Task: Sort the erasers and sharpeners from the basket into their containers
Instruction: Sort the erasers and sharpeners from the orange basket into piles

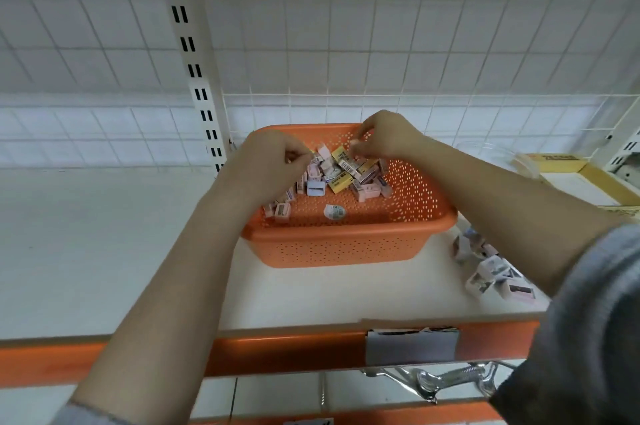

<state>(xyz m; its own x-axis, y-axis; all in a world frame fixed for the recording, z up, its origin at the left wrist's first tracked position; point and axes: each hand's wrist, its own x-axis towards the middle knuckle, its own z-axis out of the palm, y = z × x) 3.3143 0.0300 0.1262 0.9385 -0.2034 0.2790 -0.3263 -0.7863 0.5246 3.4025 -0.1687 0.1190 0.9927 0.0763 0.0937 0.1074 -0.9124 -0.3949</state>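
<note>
Small boxed pieces (491, 268) lay loose on the smooth white shelf (104, 251) at 4 o'clock of the perforated orange plastic basket (346, 244). Left hand (266, 165) was over the basket's 9 o'clock side, fingers curled, pinching a small boxed item (316, 158). Right hand (384, 137) was at 12 o'clock, fingertips pinching a small pale block (354, 144) above the jumbled erasers and sharpeners (339, 175).

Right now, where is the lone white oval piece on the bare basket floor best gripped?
Pinch the white oval piece across its narrow width, coming straight down from above. It lies flat and alone on the orange basket floor, apart from the pile, so both long edges look free for fingertips.
</note>
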